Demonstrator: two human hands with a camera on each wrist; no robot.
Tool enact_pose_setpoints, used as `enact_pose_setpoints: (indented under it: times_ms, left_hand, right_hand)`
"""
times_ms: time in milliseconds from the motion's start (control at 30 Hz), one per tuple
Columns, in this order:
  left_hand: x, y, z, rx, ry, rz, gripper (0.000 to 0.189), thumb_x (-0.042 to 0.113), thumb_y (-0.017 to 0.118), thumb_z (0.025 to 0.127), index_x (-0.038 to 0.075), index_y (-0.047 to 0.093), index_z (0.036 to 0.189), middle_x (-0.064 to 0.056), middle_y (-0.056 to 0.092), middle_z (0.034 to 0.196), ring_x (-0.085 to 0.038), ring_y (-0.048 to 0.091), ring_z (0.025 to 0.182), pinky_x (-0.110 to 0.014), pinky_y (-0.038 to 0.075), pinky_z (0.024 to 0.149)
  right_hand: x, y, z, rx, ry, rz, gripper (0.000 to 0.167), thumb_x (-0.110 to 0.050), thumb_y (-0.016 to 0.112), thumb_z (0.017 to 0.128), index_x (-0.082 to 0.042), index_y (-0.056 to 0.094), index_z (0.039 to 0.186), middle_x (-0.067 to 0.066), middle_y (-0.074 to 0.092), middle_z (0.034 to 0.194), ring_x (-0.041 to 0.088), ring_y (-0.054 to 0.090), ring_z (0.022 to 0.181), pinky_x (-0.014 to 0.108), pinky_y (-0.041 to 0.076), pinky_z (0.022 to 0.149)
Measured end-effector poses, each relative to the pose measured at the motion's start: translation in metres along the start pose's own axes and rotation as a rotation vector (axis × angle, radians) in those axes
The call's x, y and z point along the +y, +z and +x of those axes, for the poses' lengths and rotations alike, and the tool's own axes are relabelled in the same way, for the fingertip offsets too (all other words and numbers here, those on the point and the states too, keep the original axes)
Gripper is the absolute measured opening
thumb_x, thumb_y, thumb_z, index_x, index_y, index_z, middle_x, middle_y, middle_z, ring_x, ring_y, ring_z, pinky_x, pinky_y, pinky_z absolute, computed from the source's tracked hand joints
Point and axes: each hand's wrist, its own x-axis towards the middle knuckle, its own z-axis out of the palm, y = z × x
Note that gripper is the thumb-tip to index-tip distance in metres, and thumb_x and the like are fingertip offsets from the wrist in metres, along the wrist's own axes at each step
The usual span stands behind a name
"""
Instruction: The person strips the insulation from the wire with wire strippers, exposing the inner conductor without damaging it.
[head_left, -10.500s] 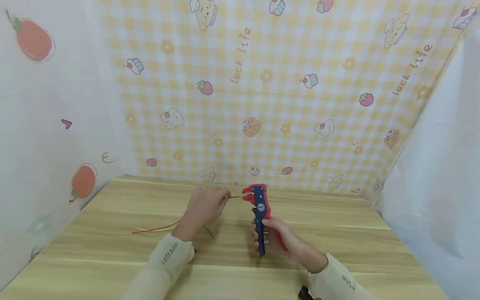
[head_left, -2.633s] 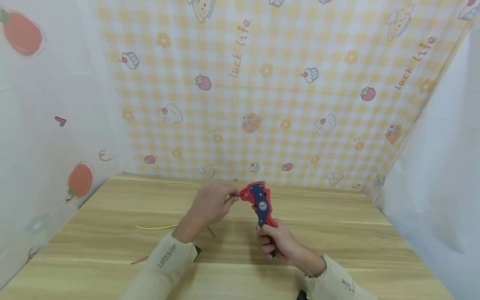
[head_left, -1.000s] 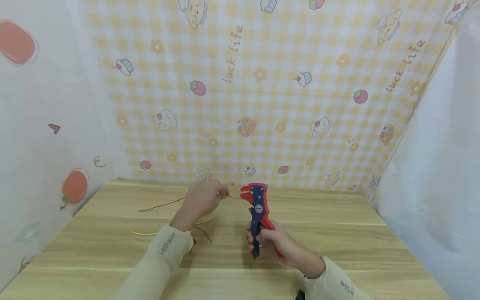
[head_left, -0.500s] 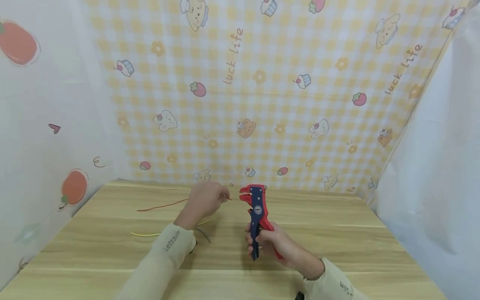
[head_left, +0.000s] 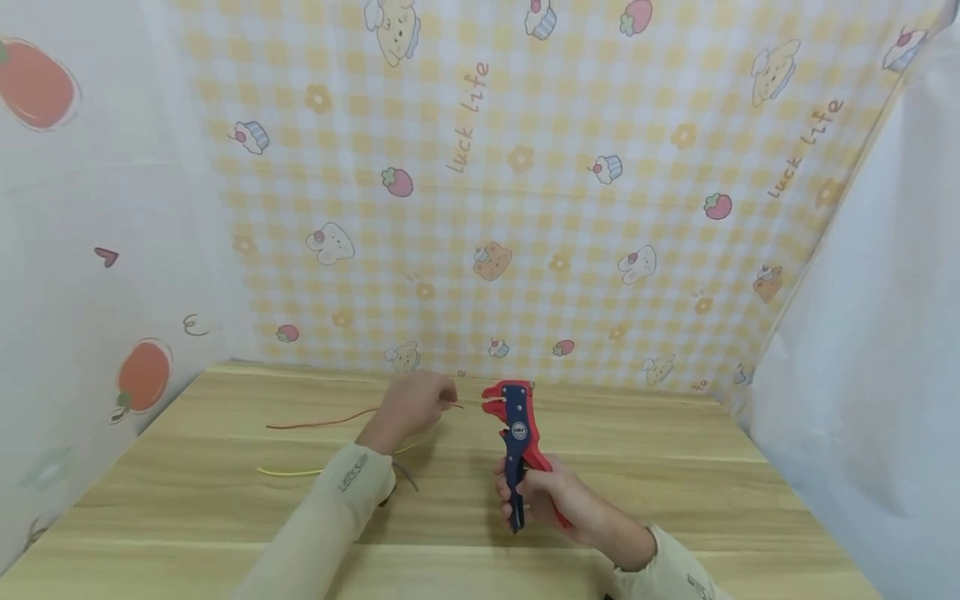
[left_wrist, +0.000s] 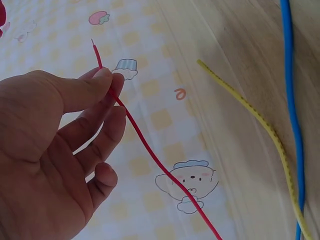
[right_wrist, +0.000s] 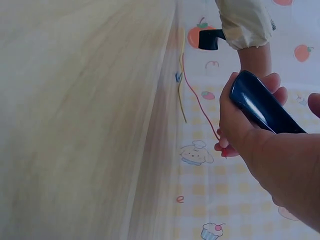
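Note:
My left hand (head_left: 408,408) pinches a red wire (left_wrist: 148,147) between thumb and fingertips, close to one end. A short, thin bare tip shows at that end in the left wrist view, and the rest of the wire trails off to the left in the head view. Upright in my right hand (head_left: 562,500) is a red and blue wire stripper (head_left: 517,408), gripped by its handles. Its jaws stand apart and face the wire's tip across a small gap. In the right wrist view only a dark blue handle (right_wrist: 265,107) of the tool shows.
A yellow wire (left_wrist: 248,106) and a blue wire (left_wrist: 291,90) lie on the wooden table (head_left: 660,467), partly under the left forearm in the head view. A patterned cloth (head_left: 555,208) hangs behind the table's far edge.
At 2.6 s ago the wire's end was at the stripper's closed jaws, with the handles squeezed. Since then the left hand has drawn the wire out leftward, and jaws and handles have spread.

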Motion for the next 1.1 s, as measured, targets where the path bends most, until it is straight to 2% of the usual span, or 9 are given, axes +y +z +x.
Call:
enact_pose_setpoints:
  times_ms: [200, 500, 800, 1100]
  left_hand:
    - [-0.003, 0.008, 0.009, -0.046, -0.038, -0.026, 0.008, 0.013, 0.069, 0.093, 0.017, 0.074, 0.098, 0.001, 0.073, 0.101, -0.022, 0.067, 0.1, -0.043, 0.053, 0.087]
    - [-0.007, 0.018, 0.014, -0.083, -0.059, -0.036, 0.009, 0.01, 0.069, 0.091, 0.018, 0.072, 0.088, 0.004, 0.069, 0.091, -0.019, 0.064, 0.09, -0.042, 0.053, 0.081]
    - [-0.011, 0.025, 0.013, -0.1, -0.095, -0.062, 0.008, 0.011, 0.069, 0.091, 0.018, 0.073, 0.089, 0.003, 0.069, 0.094, -0.02, 0.065, 0.094, -0.044, 0.052, 0.086]
    - [-0.013, 0.031, 0.015, -0.117, -0.088, -0.084, 0.008, 0.011, 0.07, 0.091, 0.016, 0.073, 0.096, 0.001, 0.07, 0.1, -0.023, 0.064, 0.102, -0.051, 0.049, 0.09]
  right_hand:
    - [-0.009, 0.012, -0.005, 0.039, 0.003, 0.034, 0.035, -0.003, 0.044, 0.087, 0.001, 0.045, 0.122, 0.003, 0.061, 0.091, 0.017, 0.06, 0.081, 0.038, 0.052, 0.081]
    - [-0.013, 0.015, -0.009, 0.046, 0.02, 0.045, 0.035, -0.003, 0.043, 0.088, 0.0, 0.045, 0.122, 0.002, 0.061, 0.091, 0.017, 0.061, 0.081, 0.036, 0.052, 0.081]
    - [-0.011, 0.014, -0.014, 0.025, 0.021, 0.052, 0.034, -0.002, 0.042, 0.089, 0.0, 0.044, 0.124, 0.001, 0.062, 0.091, 0.016, 0.061, 0.081, 0.036, 0.051, 0.081]
    - [-0.011, 0.013, -0.018, 0.027, 0.026, 0.059, 0.033, -0.003, 0.043, 0.09, -0.002, 0.046, 0.123, 0.001, 0.062, 0.092, 0.016, 0.061, 0.082, 0.037, 0.052, 0.083]
